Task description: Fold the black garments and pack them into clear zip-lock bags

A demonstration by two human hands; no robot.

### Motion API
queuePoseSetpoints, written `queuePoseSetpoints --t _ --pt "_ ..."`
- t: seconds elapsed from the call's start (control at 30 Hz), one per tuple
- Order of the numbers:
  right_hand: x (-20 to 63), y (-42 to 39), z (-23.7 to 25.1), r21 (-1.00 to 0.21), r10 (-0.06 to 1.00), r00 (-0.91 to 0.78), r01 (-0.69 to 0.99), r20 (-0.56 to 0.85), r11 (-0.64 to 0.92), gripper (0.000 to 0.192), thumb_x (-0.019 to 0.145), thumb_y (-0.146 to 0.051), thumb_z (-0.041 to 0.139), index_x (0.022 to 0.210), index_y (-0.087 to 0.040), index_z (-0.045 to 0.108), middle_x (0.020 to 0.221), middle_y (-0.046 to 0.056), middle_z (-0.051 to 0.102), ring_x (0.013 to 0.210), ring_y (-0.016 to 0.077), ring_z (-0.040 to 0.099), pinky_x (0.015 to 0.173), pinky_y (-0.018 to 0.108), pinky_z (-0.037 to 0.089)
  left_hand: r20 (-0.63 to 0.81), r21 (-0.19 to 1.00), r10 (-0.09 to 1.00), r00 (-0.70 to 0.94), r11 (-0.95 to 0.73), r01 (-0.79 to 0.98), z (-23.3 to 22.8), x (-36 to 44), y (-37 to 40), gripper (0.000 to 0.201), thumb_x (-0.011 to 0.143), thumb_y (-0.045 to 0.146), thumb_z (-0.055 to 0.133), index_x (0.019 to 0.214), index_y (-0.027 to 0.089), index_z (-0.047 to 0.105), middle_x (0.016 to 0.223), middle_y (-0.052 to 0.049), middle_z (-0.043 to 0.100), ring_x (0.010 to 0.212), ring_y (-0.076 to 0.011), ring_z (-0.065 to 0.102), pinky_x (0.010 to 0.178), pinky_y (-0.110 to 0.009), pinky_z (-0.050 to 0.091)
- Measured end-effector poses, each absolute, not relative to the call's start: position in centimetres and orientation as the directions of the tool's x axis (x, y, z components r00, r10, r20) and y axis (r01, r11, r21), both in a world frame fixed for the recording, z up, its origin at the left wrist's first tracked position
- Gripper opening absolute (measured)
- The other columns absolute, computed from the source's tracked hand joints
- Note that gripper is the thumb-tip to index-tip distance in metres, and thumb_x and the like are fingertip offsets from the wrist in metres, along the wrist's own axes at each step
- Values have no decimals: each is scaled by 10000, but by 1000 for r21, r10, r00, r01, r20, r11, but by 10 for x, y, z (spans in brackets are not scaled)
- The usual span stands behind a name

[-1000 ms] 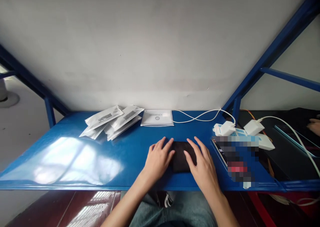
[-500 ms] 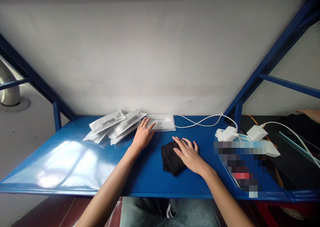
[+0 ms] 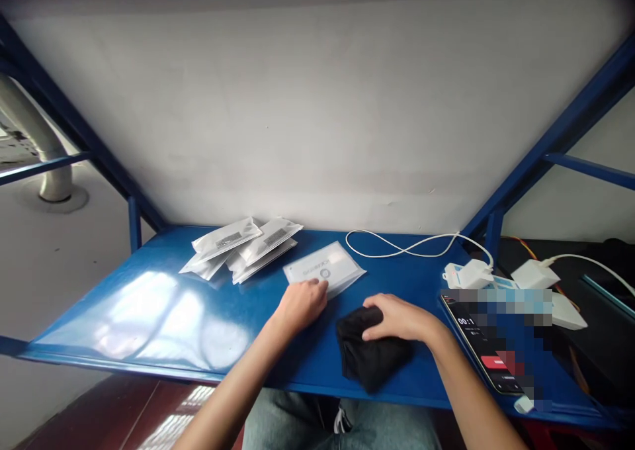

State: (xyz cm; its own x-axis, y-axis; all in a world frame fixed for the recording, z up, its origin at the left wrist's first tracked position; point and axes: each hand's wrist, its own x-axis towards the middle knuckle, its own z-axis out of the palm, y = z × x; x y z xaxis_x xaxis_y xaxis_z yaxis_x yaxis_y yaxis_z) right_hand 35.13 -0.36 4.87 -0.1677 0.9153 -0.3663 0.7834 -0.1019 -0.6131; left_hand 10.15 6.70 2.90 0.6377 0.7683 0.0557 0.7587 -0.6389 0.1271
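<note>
A folded black cloth (image 3: 372, 360) is lying near the front edge of the blue table (image 3: 149, 311), a little right of the middle. It looks soft and light, likely to sag and unfold if lifted by one corner, so it would be best taken across its folded bulk. The right hand (image 3: 399, 317) is resting on the cloth's far upper part, fingers curled loosely over the fabric, pressing rather than pinching as far as can be seen. Just left of it, the left hand (image 3: 302, 302) is gripping the near corner of a flat white pouch (image 3: 325, 271), fingers closed on its edge; the pouch looks thin, smooth and probably slippery. Toward the back left corner a pile of similar white pouches (image 3: 245, 248) is lying fanned out. A white cable (image 3: 397, 245) is looping along the back edge toward chargers (image 3: 471, 274) at the right, beside a phone (image 3: 483, 351).
</note>
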Motion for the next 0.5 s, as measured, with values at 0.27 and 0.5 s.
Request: queuePoseSetpoints --t 0.27,0.5 --pt "364 -57 55 -914 929 -297 394 -222 -93 393 840 -437 761 1193 -314 639 1009 -11 729 946 233 696 836 319 555 -9 469 776 630 -554 688 14 97 -24 145 999 273 467 907 229 570 813 -29 709 738 -205 691 618 -281 369" --pt "337 -54 24 -998 997 39 24 -64 -65 454 906 -461 714 1335 -340 627 1421 38 648 1334 275 587 1150 422 438 3 805 813 583 -347 480 20 101 -36 208 1052 315 383 924 222 518 748 8 607 670 -160 561 649 -273 353"
